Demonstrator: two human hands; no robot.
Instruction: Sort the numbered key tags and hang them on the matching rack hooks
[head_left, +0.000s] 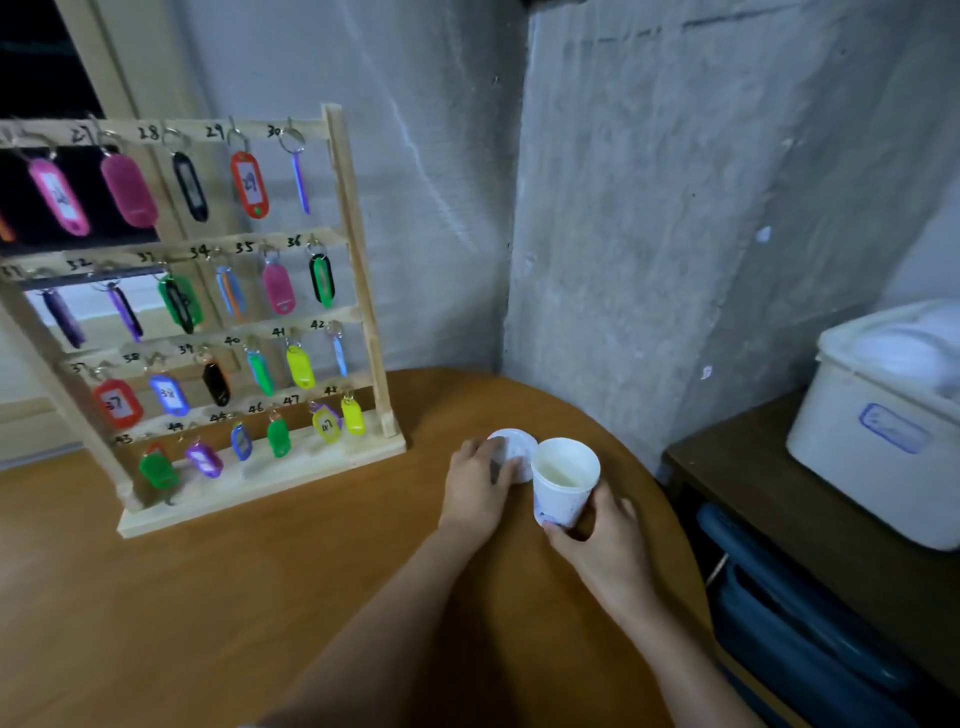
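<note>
Wooden rack (363, 291) stands upright at the back left of the tabletop (260, 597), numbers facing the person so tags can be matched. Key tags (249, 184) hang on every hook I can make out, none loose below. Right hand (608, 551) grips a paper cup (563, 483), tipped and apparently empty, likely the tag holder. Left hand (480, 478) lies relaxed over a white lid (517, 444) beside it, probably to recap. Sorting looks near done.

The right hand (605, 545) grips a white paper cup (563, 480) near its base; beside it, the left hand (475, 486) rests on a white lid (519, 447) on the desk (234, 597). Left of both hands stands a wooden rack (358, 249) hung with coloured key tags (249, 184)
</note>
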